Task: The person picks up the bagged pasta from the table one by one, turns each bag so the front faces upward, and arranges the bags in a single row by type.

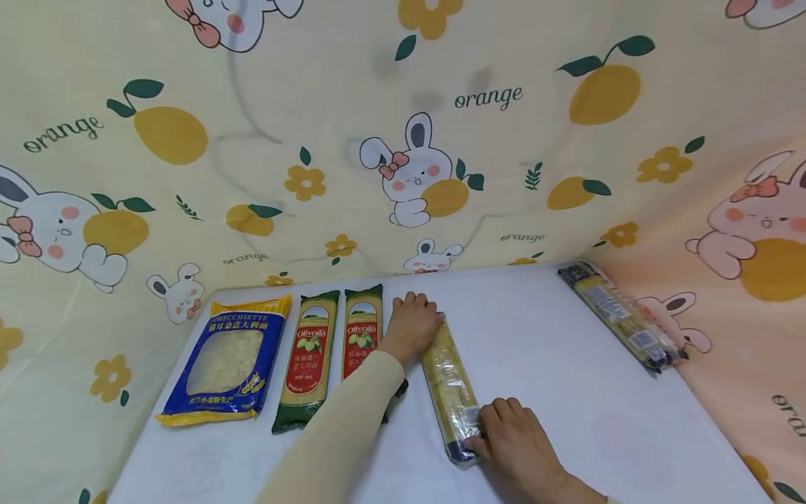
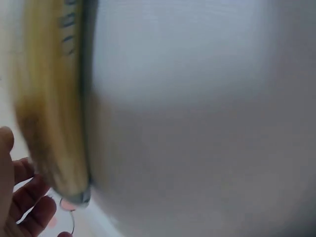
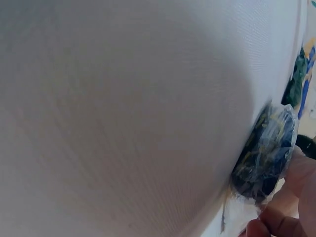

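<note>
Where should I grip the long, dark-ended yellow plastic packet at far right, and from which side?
I'd grip that packet across its middle, from the left: it lies flat and narrow, white tabletop on its left, bunny-printed cream cloth close on its right.

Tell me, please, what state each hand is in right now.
Left hand: at the far end of the clear pasta pack; cannot tell whether it grips.
Right hand: holding the same pack's near end.

Left arm [image 1: 343, 427] extended, left fingers [image 1: 420, 302] bent, right fingers [image 1: 502, 409] curled
</note>
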